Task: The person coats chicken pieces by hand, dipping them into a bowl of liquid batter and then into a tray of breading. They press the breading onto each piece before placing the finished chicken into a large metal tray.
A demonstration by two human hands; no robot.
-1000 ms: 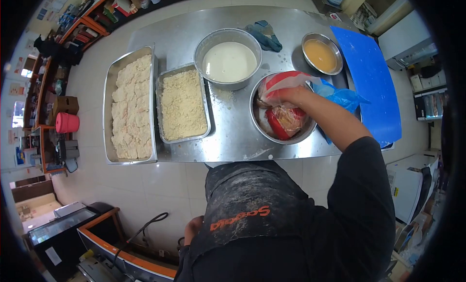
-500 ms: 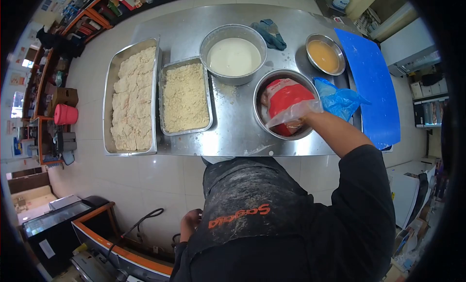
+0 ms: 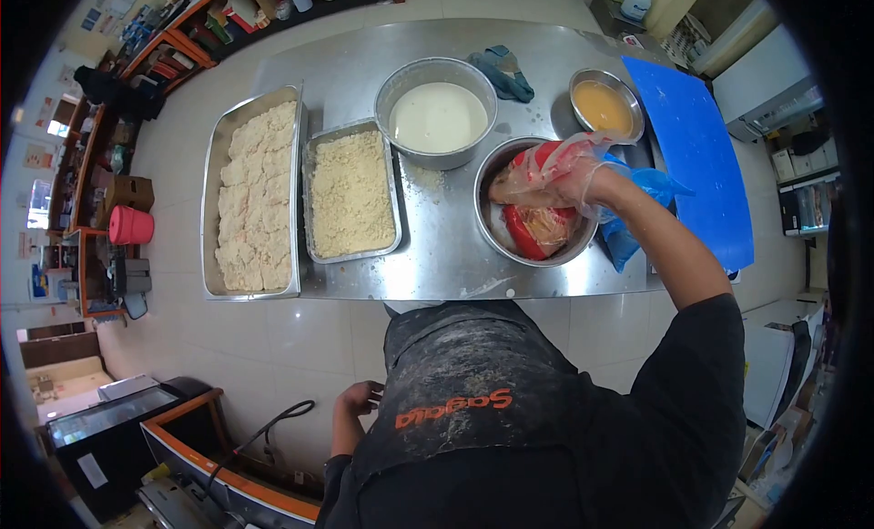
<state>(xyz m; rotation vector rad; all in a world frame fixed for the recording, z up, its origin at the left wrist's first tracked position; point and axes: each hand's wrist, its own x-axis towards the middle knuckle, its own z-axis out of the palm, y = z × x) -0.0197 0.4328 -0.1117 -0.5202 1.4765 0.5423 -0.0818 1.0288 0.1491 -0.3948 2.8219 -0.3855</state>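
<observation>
My right hand point(image 3: 587, 181) is at the right side of a round metal pot point(image 3: 482, 210), closed around crumpled clear plastic with red print. Part of this plastic hides the fingers. Inside the pot lies a red and clear plastic bag point(image 3: 539, 233) with pinkish contents that I cannot make out. My left hand point(image 3: 362, 399) hangs beside the dark, flour-dusted apron point(image 3: 455, 365), fingers apart and nothing in them. A blue plastic bag point(image 3: 624, 242) rests against the pot's right side.
On the steel table point(image 3: 437, 279) stand a large tray of pale coated pieces point(image 3: 255, 201), a smaller crumb tray point(image 3: 352, 192), a pot of white liquid point(image 3: 439, 117) and a bowl of orange liquid point(image 3: 603, 106). A dark cloth point(image 3: 503, 72) and blue board point(image 3: 696, 156) lie behind and right.
My right hand has risen and moved back from inside the pot, pulling the clear plastic up. My left hand has come slightly further out from the apron, its fingers more visible.
</observation>
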